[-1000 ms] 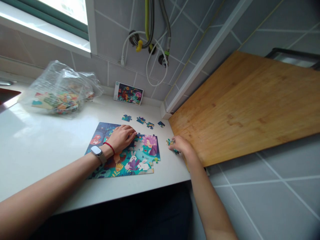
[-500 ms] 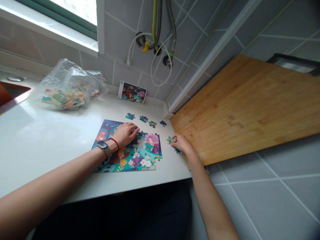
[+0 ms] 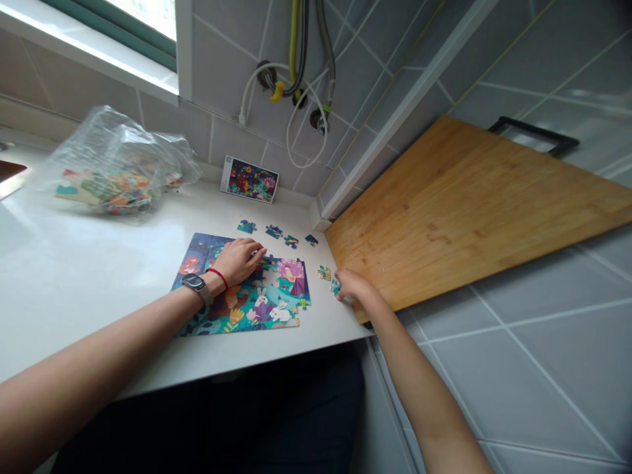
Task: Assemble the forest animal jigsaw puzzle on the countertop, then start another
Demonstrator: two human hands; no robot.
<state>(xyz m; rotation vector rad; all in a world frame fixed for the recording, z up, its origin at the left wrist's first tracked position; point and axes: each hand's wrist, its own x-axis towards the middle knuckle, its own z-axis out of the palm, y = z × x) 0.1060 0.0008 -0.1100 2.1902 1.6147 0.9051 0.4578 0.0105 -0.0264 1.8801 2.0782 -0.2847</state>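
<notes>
My left hand [image 3: 240,259] lies on the upper part of a partly assembled jigsaw puzzle [image 3: 261,316], its fingers loosely spread and holding nothing. The puzzle shows white rabbits and a pink-purple figure; its right edge is uneven and a gap shows near its middle. At the right end of the counter, my right hand [image 3: 353,284] pinches a teal puzzle piece [image 3: 336,286], partly covered by the fingers. Just beyond it lies a yellowish puzzle piece [image 3: 324,272], apart from the hand. Several more loose pieces [image 3: 274,231] form a row behind the puzzle.
A picture card [image 3: 249,179] leans against the tiled wall. On the left of the white counter [image 3: 99,276] sits a clear plastic bag [image 3: 118,171] with more pieces. A wooden board [image 3: 469,217] leans close beside my right hand. Hoses [image 3: 299,52] and a white cable hang above.
My right hand has let go of the yellowish piece, which now lies on the counter, and has moved slightly nearer to me onto the teal piece. My left hand stays on the puzzle.
</notes>
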